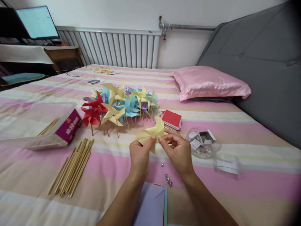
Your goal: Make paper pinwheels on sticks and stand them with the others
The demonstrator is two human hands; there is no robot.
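Between my two hands is a pale yellow paper pinwheel (150, 132), its blades folded toward the middle. My left hand (141, 153) pinches it from the left, thumb near the centre. From the other side my right hand (176, 150) grips it with thumb and fingers. Whether a pin sits at its centre cannot be made out. Just below the hands, several small silvery pins (168, 180) lie on the bedsheet. Closer to me, a stack of coloured paper sheets (150, 204) has a lilac one on top, partly behind my left forearm.
Finished pinwheels on sticks (127, 106) stand bunched beyond my hands. Loose wooden sticks (74, 169) lie left, beside a clear plastic box (68, 125). Red-topped paper squares (172, 119), a clear tub (203, 142) with small boxes and a clear lid (227, 164) are right. Behind lies a pink pillow (209, 82).
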